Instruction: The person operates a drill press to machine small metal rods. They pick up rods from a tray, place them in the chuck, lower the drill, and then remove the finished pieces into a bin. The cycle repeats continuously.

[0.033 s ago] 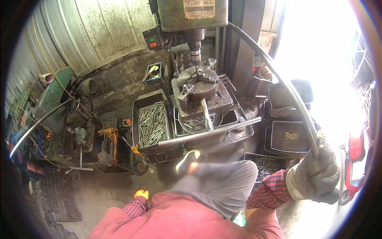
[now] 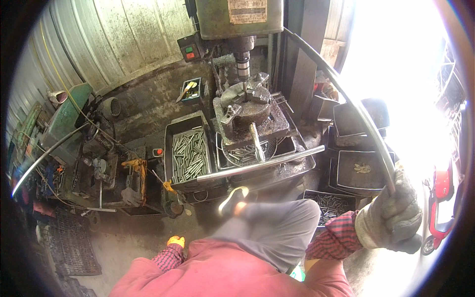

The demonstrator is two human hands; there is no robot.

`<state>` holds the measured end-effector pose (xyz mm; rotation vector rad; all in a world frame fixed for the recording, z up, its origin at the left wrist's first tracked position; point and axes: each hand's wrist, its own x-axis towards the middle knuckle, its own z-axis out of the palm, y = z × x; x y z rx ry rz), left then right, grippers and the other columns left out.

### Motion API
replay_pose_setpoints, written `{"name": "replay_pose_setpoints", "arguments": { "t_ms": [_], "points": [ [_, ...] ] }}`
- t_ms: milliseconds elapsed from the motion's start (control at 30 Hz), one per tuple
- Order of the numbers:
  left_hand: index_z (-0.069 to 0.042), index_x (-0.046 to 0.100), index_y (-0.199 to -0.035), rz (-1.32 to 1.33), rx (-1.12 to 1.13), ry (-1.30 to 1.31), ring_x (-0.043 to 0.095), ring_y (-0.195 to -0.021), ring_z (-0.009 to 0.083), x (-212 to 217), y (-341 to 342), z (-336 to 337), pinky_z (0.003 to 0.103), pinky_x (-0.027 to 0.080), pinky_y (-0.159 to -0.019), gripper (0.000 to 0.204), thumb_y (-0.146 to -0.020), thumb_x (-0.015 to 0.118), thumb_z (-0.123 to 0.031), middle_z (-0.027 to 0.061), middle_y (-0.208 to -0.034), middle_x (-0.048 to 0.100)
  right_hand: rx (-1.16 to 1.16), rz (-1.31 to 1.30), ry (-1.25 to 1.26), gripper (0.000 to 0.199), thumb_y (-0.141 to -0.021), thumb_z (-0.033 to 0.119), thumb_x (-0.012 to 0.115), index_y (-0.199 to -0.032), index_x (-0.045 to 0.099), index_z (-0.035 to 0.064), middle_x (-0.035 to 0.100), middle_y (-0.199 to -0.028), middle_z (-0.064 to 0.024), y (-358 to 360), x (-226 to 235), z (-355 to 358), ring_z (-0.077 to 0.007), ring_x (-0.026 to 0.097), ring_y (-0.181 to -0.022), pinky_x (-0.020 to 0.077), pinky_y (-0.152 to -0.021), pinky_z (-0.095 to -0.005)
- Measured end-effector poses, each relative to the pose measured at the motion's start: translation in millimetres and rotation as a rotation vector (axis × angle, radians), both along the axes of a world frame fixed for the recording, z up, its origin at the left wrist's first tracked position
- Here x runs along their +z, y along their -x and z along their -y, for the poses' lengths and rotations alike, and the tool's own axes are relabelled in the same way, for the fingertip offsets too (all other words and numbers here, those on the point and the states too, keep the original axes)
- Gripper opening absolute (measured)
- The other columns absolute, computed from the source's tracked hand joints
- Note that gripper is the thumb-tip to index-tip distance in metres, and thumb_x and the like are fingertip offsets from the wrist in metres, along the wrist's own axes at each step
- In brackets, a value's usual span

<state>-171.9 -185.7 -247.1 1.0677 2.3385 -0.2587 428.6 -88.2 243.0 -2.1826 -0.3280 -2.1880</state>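
Observation:
My right hand, in a grey work glove, is closed around the end of a long metal lever. The lever runs up to the green head of a drill press. Below the spindle, a thin drill bit points down into a round jawed chuck on the machine's table. A bright handle sticks out from the chuck toward me. My left hand, in a yellow-orange glove, is low beside my body, away from the machine; its fingers are too small to make out.
A metal tray of short steel rods stands left of the press. A long bar crosses in front. Stacked trays and a bin of dark pieces stand at right. Another machine is at left, a switch box behind.

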Motion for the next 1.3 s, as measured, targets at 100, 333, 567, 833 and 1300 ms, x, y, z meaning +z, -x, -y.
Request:
{"name": "replay_pose_setpoints", "arguments": {
  "t_ms": [100, 333, 567, 833, 1300],
  "points": [
    [-0.007, 0.074, -0.120, 0.007, -0.017, -0.037, 0.065, -0.122, 0.0363, 2, -1, 0, 0.043, 0.049, -0.107, 0.053, -0.087, 0.064, -0.046, 0.0185, -0.127, 0.071, -0.058, 0.020, 0.005, 0.041, -0.096, 0.059, 0.067, -0.074, 0.052, 0.0274, 0.050, -0.070, 0.0107, -3, -5, 0, -0.0150, 0.058, -0.072, 0.0418, -0.064, -0.0373],
    [-0.007, 0.074, -0.121, 0.010, -0.006, -0.068, 0.065, -0.122, 0.0366, 0, -1, -1, 0.043, 0.050, -0.106, 0.053, -0.086, 0.063, -0.045, 0.0191, -0.127, 0.071, 0.046, -0.065, 0.017, 0.040, -0.097, 0.055, 0.066, -0.073, 0.050, 0.0270, 0.047, -0.067, 0.0102, 3, -13, 2, -0.0134, 0.056, -0.066, 0.0394, -0.060, -0.0358],
    [-0.007, 0.073, -0.121, 0.021, 0.012, -0.071, 0.066, -0.121, 0.0370, 2, -4, -1, 0.044, 0.050, -0.106, 0.053, -0.086, 0.062, -0.045, 0.0196, -0.128, 0.070, 0.114, 0.068, 0.040, 0.044, -0.101, 0.045, 0.059, -0.066, 0.044, 0.0223, 0.038, -0.060, 0.0087, -13, -17, 1, -0.0133, 0.042, -0.055, 0.0361, -0.063, -0.0347],
    [-0.007, 0.074, -0.119, 0.057, -0.003, -0.015, 0.065, -0.121, 0.0366, -13, -9, -7, 0.044, 0.050, -0.105, 0.051, -0.088, 0.062, -0.045, 0.0186, -0.127, 0.071, 1.622, -0.200, -0.500, 0.049, -0.099, 0.045, 0.053, -0.059, 0.042, 0.0191, 0.031, -0.054, 0.0058, -4, 2, -4, -0.0148, 0.033, -0.055, 0.0341, -0.077, -0.0404],
    [-0.008, 0.074, -0.121, -0.022, -0.057, 0.113, 0.065, -0.123, 0.0351, -59, 15, 4, 0.044, 0.049, -0.107, 0.052, -0.091, 0.061, -0.049, 0.0169, -0.127, 0.071, 2.834, -0.560, -0.845, 0.042, -0.106, 0.035, 0.043, -0.079, 0.053, 0.0049, 0.041, -0.063, -0.0010, -45, 5, 5, -0.0168, 0.051, -0.068, 0.0425, -0.107, -0.0402]
  ]
}}
